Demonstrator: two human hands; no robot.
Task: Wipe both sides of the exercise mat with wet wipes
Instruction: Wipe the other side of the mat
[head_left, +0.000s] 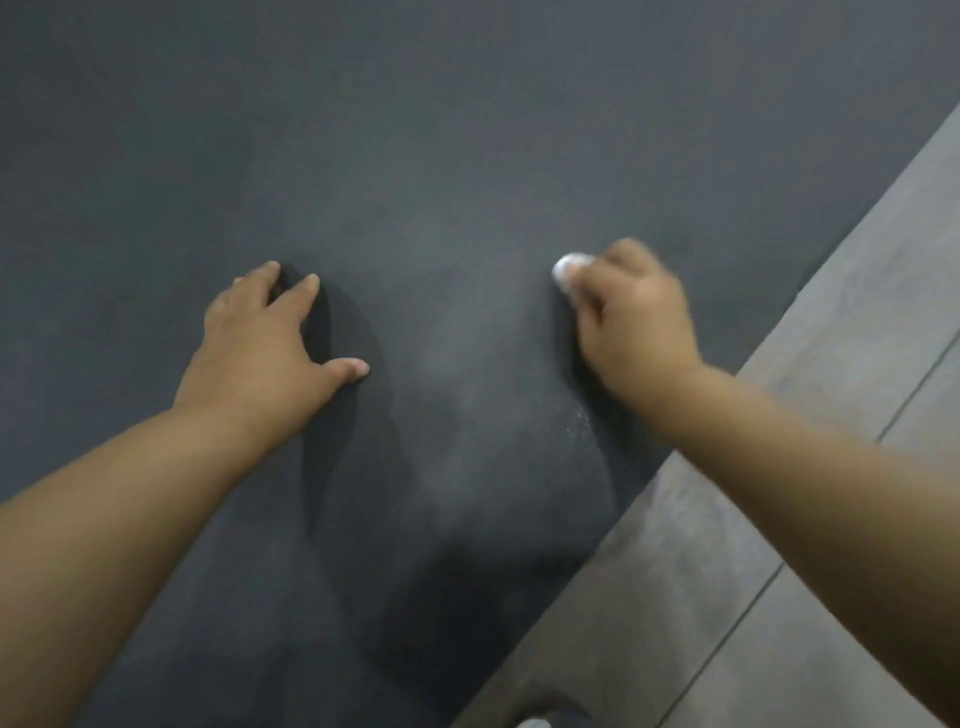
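The curled fingers (589, 291) of a person's right hand (636, 325) pinch a bunched white wet wipe (568, 267). Its damp wad pokes out past the fingertips and is pressed to a dark grey, matte exercise mat (467, 145). The hand is blurred, suggesting a stroke in progress.

Opposite it, the left hand (260, 338) lies on the same surface with fingers spread and straight and the thumb splayed toward the wipe. It holds nothing and is apparently bracing the mat.

Between the two hands the mat shows a paler, cloudy sheen. Tiny bright beads, likely moisture, sit just wrist-side of the right hand.

The mat stretches away beyond both sets of fingertips and off past the left hand. Its ends are out of view, so its long axis can only be judged from the one visible edge, which runs diagonally just outside the right wrist. The right hand is the nearer to that edge.

Most unwiped surface probably lies ahead of the fingers and leftward, so the next stroke calls for a forward reach.

Beyond the edge lies a pale grey floor (841, 364) of large smooth tiles with thin dark joints. Which side of the mat faces up cannot be told.
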